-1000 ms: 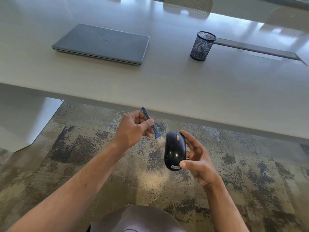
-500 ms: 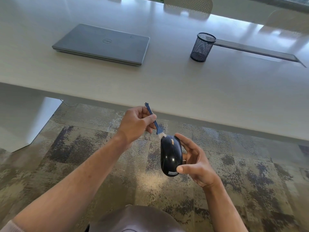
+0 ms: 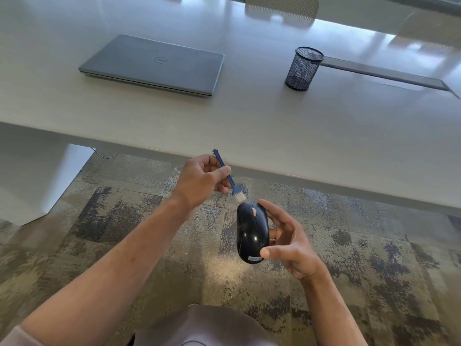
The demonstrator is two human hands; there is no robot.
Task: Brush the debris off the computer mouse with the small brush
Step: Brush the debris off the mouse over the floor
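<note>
- The right hand grasps a black Lenovo computer mouse in the air over the carpet, below the near edge of the tabletop.
- The thumb presses the mouse's tail end by the logo label, the index finger curls over its nose, and the other fingers sit along its right side.
- The mouse lies lengthwise, nose toward 12 o'clock and tail toward 6 o'clock, with its top side and pale scroll wheel facing up at the camera.
- The left hand is clenched on a small blue brush, pinching the thin handle between thumb and fingers.
- The brush slants from 11 o'clock at the forked handle end, which sticks out above the knuckles, down to 5 o'clock at the bristles.
- The pale bristles sit just at the mouse's nose, at its 11 o'clock corner; whether they actually touch it I cannot tell.
- Both forearms are bare and come in from the bottom edge of the view; a bit of pale sleeve shows at the lower left corner.
- On the tabletop, a closed grey Dell laptop lies at 11 o'clock from the hands.
- A black mesh pen cup stands upright at 1 o'clock, well apart from the laptop.
- A long grey panel runs along the tabletop from beside the cup toward 3 o'clock.
</note>
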